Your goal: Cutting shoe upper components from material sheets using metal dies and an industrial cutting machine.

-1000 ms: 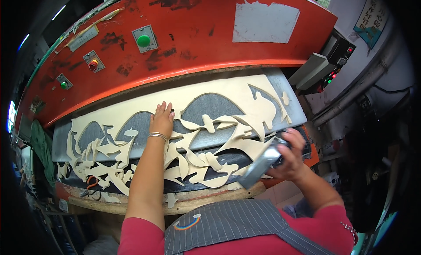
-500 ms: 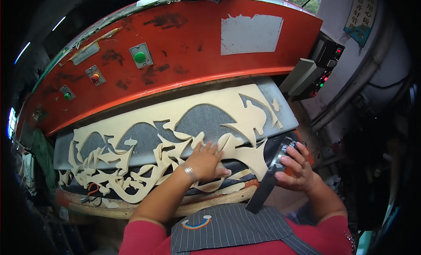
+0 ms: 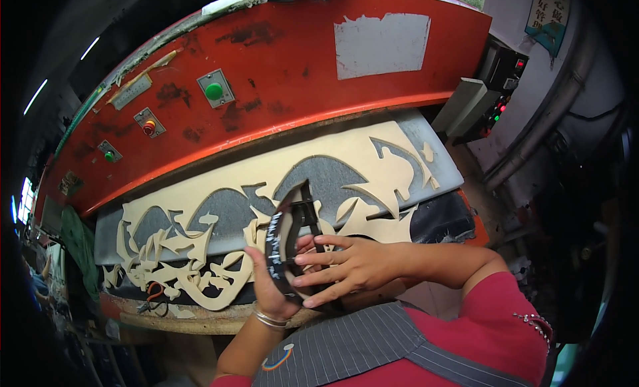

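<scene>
While hands (image 3: 274, 292) (image 3: 358, 264) hold it, a frame (image 3: 274, 251) leans.

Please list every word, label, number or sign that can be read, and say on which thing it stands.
Dark curved frame, left hand and right hand on it: white writing, too blurred to read.
Hanging wall banner: dark characters, visible but not copied here.
Pale strip on the red machine: any print is too small to read.
White sheet there: no readable text.
</scene>
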The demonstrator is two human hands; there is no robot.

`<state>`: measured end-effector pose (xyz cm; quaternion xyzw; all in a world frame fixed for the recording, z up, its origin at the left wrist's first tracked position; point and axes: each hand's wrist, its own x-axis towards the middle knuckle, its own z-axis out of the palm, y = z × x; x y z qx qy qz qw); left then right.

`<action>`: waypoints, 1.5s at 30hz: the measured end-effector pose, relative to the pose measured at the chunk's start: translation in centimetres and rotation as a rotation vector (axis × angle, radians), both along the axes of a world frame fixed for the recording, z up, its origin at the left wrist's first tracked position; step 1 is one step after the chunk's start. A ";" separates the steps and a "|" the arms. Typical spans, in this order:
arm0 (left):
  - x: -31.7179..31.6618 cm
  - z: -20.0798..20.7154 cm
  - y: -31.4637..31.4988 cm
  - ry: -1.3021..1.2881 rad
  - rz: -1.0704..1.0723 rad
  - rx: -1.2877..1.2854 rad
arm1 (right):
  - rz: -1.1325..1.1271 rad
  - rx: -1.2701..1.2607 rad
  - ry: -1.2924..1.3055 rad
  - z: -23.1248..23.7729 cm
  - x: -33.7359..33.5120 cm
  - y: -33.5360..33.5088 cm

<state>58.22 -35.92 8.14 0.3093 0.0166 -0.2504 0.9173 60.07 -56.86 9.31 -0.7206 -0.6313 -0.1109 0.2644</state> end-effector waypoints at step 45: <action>-0.2 -7.7 21.6 -0.237 0.648 1.779 | -1.428 0.327 0.967 -5.2 3.1 -8.7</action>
